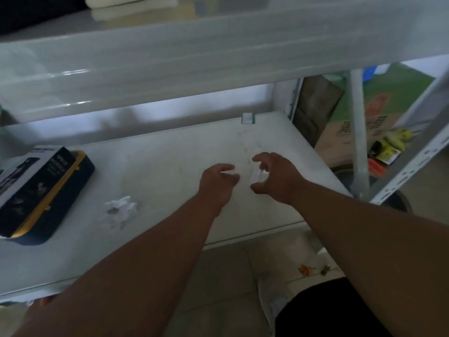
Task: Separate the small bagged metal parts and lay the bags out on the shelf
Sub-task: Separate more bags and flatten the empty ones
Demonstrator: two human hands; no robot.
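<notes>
1. Small clear bag (258,175): held in the right hand (277,177) above the right half of the white shelf (170,166); its contents are too blurred to make out.
2. Right hand grip: thumb and curled fingers (260,158) closed around the small clear bag, palm turned toward the left hand (217,182).
3. Left hand: just beside the right, its fingertips reaching toward the bag; whether its grip is closed on an edge of the bag, or on anything at all, cannot be told through the motion blur.
4. Cluster of clear bags (119,210): lying on the shelf, well apart from both hands and to their left.
5. Dark box with yellow edging (41,190): lying flat at the left end of the shelf, beyond the cluster.
6. Small white tag (247,117): at the back edge of the shelf.
7. Upper shelf (218,57): spans the frame above; cardboard boxes (364,122) stand on the floor to the right.
</notes>
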